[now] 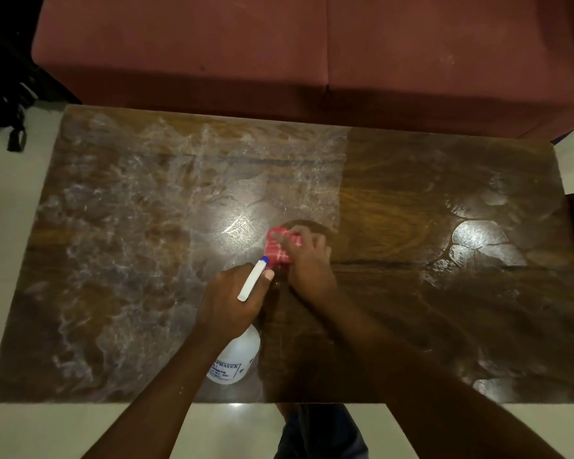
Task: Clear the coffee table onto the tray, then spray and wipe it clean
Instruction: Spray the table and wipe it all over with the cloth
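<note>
Head view: both hands at work mid-table, wet film covering the left half.
Left hand [229,301] wraps the neck of a white plastic spray bottle [234,359], blue-tipped nozzle forward; label partly legible, "PRAYER", rest blurred. Right hand [307,260] presses a crumpled red checked cloth [277,245] flat onto the glossy, wood-grained coffee table [444,193]. Maroon upholstered sofa [312,54] stands behind.

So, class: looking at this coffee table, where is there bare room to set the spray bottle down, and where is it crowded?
Nearly all of the coffee table is bare. The right half, from the right hand with the red cloth out to the right edge, looks wiped. The left half is bare too but streaked with wet spray. Only the front centre is crowded, where the left hand holds the spray bottle.
</note>
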